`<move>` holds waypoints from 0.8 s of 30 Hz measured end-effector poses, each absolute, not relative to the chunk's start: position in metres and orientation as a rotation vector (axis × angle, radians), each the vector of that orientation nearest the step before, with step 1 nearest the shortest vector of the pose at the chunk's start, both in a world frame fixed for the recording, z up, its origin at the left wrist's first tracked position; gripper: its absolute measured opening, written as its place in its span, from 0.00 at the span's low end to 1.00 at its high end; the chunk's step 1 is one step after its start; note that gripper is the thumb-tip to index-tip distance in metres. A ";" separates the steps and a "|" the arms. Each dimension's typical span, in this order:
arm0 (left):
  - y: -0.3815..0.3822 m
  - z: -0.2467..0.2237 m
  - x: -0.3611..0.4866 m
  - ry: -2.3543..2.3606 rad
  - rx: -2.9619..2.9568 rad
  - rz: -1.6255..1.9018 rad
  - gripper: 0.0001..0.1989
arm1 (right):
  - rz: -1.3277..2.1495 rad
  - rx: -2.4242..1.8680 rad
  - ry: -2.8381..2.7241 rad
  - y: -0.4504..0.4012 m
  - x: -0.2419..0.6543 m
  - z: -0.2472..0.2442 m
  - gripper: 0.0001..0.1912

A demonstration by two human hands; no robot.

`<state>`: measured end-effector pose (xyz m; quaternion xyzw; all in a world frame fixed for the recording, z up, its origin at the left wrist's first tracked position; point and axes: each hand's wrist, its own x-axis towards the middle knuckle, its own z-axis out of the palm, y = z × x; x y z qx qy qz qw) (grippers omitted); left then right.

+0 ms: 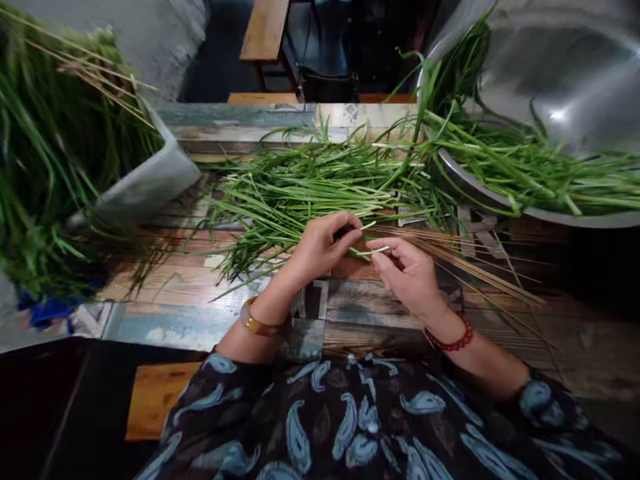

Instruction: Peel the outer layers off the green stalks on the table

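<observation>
My left hand (pixel 325 241) is closed, fingers curled round a few garlic chives whose pale ends poke out past the fingertips. Just to its right, my right hand (pixel 407 270) pinches the white end of a chive stalk (pixel 364 254) between thumb and fingers. A loose heap of green chives (pixel 305 183) spreads over the table beyond both hands. Thin bamboo skewers (pixel 480 272) fan out to the right from behind my right hand; their left ends are partly hidden by it.
A pale, tilted container (pixel 150 177) packed with chives and a few skewers stands at left. On the right, a large metal bowl (pixel 530 203) holds more chives, some hanging over its rim. The patterned plank table (pixel 200 327) lies beneath. Wooden stools (pixel 265 30) stand beyond.
</observation>
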<state>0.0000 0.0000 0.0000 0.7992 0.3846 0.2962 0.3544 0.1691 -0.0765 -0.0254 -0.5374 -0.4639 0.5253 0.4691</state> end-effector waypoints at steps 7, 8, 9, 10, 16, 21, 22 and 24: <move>0.001 -0.001 -0.002 0.970 2.162 0.746 0.05 | 1.321 -1.231 -0.972 -0.072 0.172 -0.021 0.19; 0.000 0.000 -0.001 0.954 2.169 0.732 0.05 | 1.326 -1.223 -0.983 -0.072 0.172 -0.023 0.18; -0.001 0.001 0.000 0.936 2.172 0.721 0.05 | 1.330 -1.219 -0.993 -0.072 0.172 -0.024 0.16; -0.002 0.001 0.001 0.919 2.165 0.714 0.05 | 1.330 -1.214 -0.998 -0.072 0.173 -0.025 0.14; 0.009 -0.004 -0.012 1.020 1.940 1.003 0.08 | 1.305 -1.190 -0.961 -0.072 0.173 -0.025 0.12; 0.047 -0.010 -0.076 1.238 1.675 1.900 0.13 | 1.314 -1.194 -0.941 -0.073 0.171 -0.023 0.11; 0.050 -0.010 -0.088 1.347 1.732 1.928 0.16 | 1.320 -1.208 -0.948 -0.074 0.171 -0.023 0.12; 0.050 -0.007 -0.102 1.610 1.979 1.714 0.19 | 1.326 -1.241 -0.964 -0.074 0.170 -0.024 0.13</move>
